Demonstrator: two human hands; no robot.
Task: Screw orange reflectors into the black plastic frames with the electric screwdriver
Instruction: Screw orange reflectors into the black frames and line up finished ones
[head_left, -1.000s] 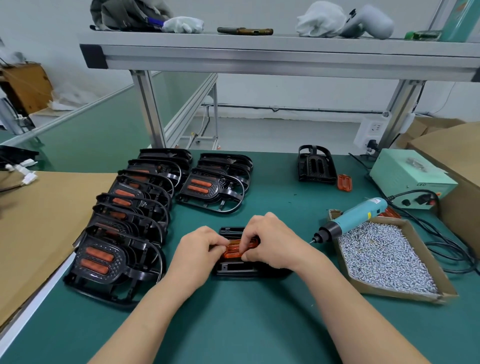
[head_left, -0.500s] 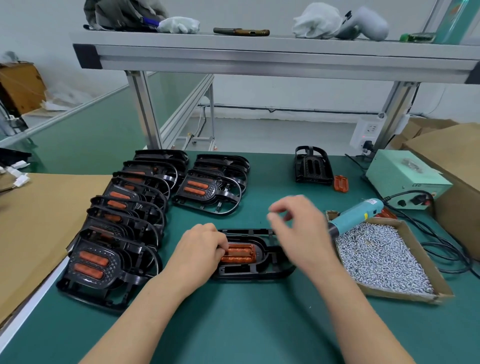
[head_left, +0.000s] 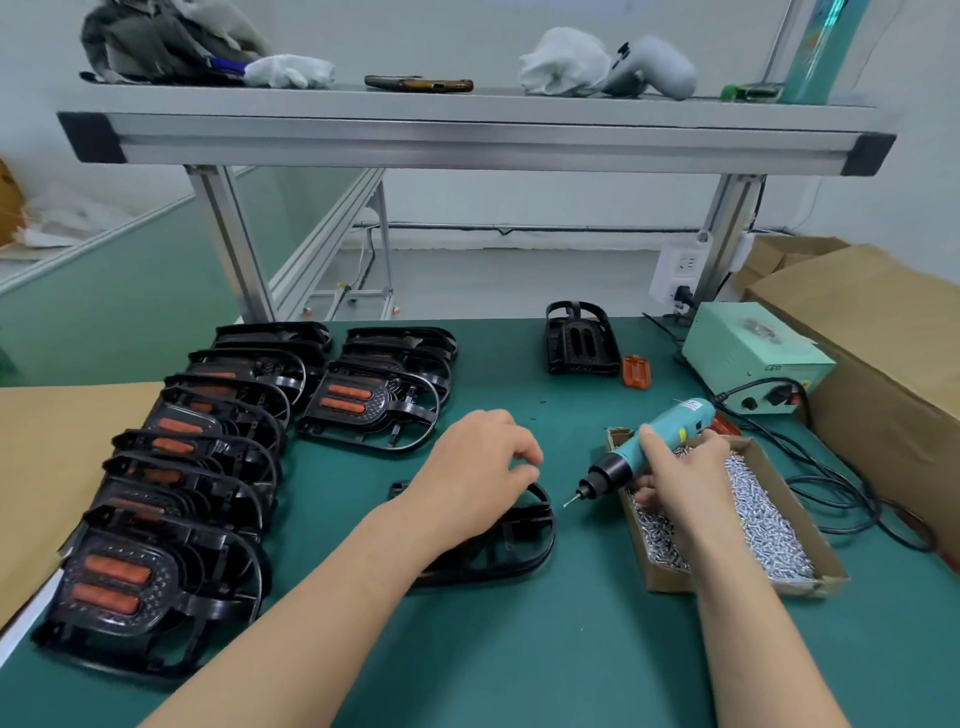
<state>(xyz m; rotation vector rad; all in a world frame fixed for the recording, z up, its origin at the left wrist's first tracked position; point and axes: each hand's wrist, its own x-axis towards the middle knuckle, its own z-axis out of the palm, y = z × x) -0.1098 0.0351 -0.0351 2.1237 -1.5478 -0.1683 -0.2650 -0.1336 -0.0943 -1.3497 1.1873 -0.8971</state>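
Note:
A black plastic frame (head_left: 522, 535) lies flat on the green mat in front of me. My left hand (head_left: 475, 467) is over it with loosely curled fingers, hiding the orange reflector; I see nothing between its fingertips. My right hand (head_left: 680, 480) grips the teal electric screwdriver (head_left: 685, 415) over the cardboard box of screws (head_left: 665, 579). The bit points left and down, just right of the frame and clear of it.
Several finished frames with orange reflectors (head_left: 119, 582) stand in a row at left, with a second stack (head_left: 363, 400) behind. A bare frame (head_left: 579, 338) and a loose reflector (head_left: 636, 370) sit at the back. Power supply (head_left: 753, 358), cable (head_left: 841, 499) and carton (head_left: 883, 338) fill the right.
My right hand left the frame, went right and took hold of the screwdriver over the screw box. My left hand stayed at the frame and now covers the reflector.

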